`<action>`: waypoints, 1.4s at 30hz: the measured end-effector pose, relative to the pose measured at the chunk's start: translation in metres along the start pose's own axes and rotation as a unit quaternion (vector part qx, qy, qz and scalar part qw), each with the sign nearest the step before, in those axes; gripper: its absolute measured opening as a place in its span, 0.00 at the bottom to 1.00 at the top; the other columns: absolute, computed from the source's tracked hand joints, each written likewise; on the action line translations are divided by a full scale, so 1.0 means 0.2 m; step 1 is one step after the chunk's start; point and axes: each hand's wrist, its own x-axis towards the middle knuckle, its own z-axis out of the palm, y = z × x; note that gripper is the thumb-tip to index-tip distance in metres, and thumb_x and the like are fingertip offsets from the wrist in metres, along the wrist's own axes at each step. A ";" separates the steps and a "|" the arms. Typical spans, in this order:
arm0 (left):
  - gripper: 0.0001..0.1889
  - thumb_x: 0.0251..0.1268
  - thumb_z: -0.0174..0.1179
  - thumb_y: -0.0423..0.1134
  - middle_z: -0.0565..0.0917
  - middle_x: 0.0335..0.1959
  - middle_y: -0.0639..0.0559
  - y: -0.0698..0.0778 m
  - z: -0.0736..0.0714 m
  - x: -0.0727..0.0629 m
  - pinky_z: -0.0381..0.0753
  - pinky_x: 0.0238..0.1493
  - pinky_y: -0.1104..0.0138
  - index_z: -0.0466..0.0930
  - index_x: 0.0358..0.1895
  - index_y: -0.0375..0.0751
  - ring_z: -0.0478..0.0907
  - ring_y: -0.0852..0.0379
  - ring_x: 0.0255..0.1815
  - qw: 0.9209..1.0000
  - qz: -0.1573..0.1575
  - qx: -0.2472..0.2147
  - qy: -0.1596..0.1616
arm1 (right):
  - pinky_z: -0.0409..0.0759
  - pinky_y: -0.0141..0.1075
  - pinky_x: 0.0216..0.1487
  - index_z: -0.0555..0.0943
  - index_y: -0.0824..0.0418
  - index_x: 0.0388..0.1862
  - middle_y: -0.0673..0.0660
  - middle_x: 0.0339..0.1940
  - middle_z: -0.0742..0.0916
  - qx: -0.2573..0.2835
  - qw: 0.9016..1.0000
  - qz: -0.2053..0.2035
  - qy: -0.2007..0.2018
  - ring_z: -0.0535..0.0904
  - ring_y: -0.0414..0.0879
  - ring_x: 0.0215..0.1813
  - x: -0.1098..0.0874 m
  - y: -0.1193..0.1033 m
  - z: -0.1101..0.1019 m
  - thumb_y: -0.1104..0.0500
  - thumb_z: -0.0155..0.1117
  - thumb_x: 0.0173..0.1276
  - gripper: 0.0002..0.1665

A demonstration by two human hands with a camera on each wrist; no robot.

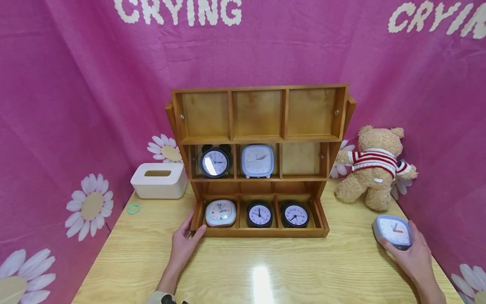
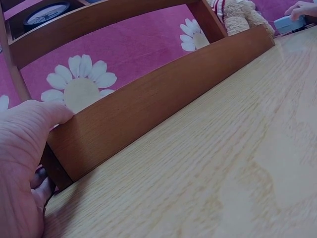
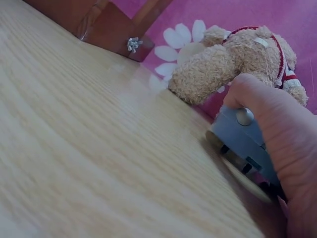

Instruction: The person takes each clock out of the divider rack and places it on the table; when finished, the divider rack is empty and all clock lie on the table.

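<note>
My left hand (image 1: pixel 184 242) holds the lower left corner of a wooden shelf (image 1: pixel 260 232). In the left wrist view its thumb lies on the front board and the fingers go round the side. At the right of the table, my right hand (image 1: pixel 414 257) grips a blue square alarm clock (image 1: pixel 395 230) by its sides, dial facing up. The right wrist view shows the clock's blue side (image 3: pixel 242 131) close to the tabletop; whether it touches is unclear. In the shelf's bottom row sit a white clock (image 1: pixel 220 213) and two black round clocks, one in the middle (image 1: pixel 260 214) and one at right (image 1: pixel 295 215).
The middle row holds a black twin-bell clock (image 1: pixel 215 162) and a light blue square clock (image 1: pixel 257 161). A teddy bear (image 1: pixel 376 164) leans at the right behind my right hand. A white tissue box (image 1: pixel 159 180) and a green ring (image 1: pixel 133 208) lie at left.
</note>
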 end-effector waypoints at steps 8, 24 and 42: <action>0.37 0.70 0.70 0.40 0.67 0.78 0.40 0.00 0.02 0.01 0.63 0.77 0.46 0.67 0.79 0.38 0.63 0.39 0.79 1.000 -0.001 -0.001 0.004 | 0.54 0.41 0.80 0.58 0.70 0.82 0.82 0.72 0.70 0.004 0.999 -0.026 0.023 0.66 0.79 0.70 0.01 0.01 0.00 0.56 0.75 0.57 0.58; 0.37 0.71 0.70 0.41 0.67 0.78 0.39 0.00 0.01 0.00 0.62 0.77 0.47 0.67 0.79 0.38 0.63 0.41 0.79 1.000 -0.006 0.002 0.000 | 0.64 0.20 0.69 0.77 0.59 0.73 0.53 0.68 0.84 0.132 0.970 -0.042 0.200 0.73 0.24 0.65 0.01 -0.15 -0.02 0.64 0.74 0.60 0.40; 0.36 0.70 0.71 0.39 0.68 0.78 0.40 0.01 0.01 0.00 0.63 0.77 0.50 0.68 0.78 0.39 0.65 0.42 0.78 1.000 -0.006 -0.006 0.000 | 0.72 0.29 0.70 0.72 0.76 0.71 0.49 0.67 0.84 0.320 0.920 -0.207 0.088 0.78 0.41 0.69 0.03 -0.94 0.05 0.85 0.65 0.54 0.42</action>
